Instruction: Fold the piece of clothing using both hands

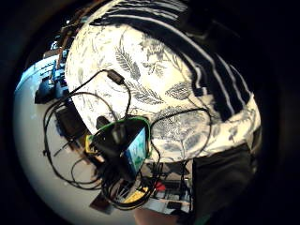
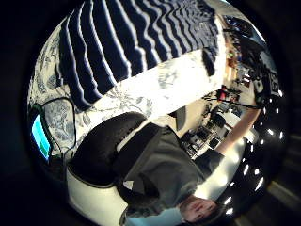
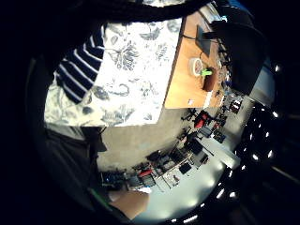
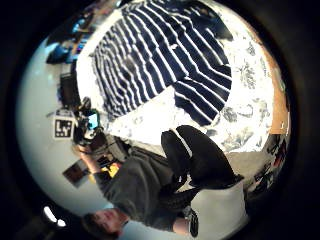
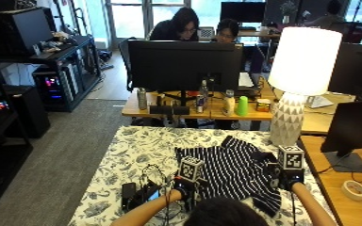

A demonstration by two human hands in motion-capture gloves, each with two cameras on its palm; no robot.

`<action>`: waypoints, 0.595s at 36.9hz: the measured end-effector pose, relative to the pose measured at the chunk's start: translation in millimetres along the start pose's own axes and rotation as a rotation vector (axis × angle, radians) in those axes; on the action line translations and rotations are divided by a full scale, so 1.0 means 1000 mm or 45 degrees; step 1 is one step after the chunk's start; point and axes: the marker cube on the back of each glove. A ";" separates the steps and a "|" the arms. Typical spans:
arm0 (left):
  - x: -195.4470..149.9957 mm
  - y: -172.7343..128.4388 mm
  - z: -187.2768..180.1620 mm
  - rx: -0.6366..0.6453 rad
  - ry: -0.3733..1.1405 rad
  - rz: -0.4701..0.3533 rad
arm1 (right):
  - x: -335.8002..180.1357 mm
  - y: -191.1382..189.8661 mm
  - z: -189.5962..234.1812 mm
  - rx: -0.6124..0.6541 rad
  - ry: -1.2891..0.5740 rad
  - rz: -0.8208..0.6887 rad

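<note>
A navy and white striped top [image 5: 231, 169] lies spread flat on the floral tablecloth [image 5: 137, 146]. My left hand [image 5: 182, 188] hovers at the garment's near left corner. My right hand [image 5: 287, 180] hovers over its right side, near a sleeve. Neither hand holds cloth. Both thumb side palm views take in most of the striped top [image 4: 160, 55] [image 2: 131, 37] from above, so the palms are raised off it. The left little finger side view shows the top's edge [image 1: 206, 61], and the right one shows a sleeve end [image 3: 79, 70].
A phone-like device with tangled black cables [image 5: 144, 193] [image 1: 133, 150] lies on the cloth just left of my left hand. A white lamp [image 5: 300, 80] stands at the far right corner. Monitors [image 5: 184, 66] [image 5: 357, 136] stand on desks behind and to the right.
</note>
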 end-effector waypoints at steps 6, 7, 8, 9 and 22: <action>0.002 -0.004 0.032 -0.086 -0.022 -0.024 | -0.006 -0.061 0.055 -0.035 -0.009 -0.177; 0.004 0.002 0.035 -0.091 -0.025 -0.030 | -0.011 -0.058 0.063 -0.070 -0.007 -0.199; 0.006 0.003 0.037 -0.085 -0.029 -0.030 | -0.017 -0.049 0.069 -0.091 -0.002 -0.221; 0.006 0.001 0.040 -0.073 -0.032 -0.020 | -0.023 -0.036 0.072 -0.094 0.008 -0.237; 0.000 -0.037 0.040 0.382 -0.324 -0.130 | -0.039 -0.056 0.087 0.251 0.052 -0.280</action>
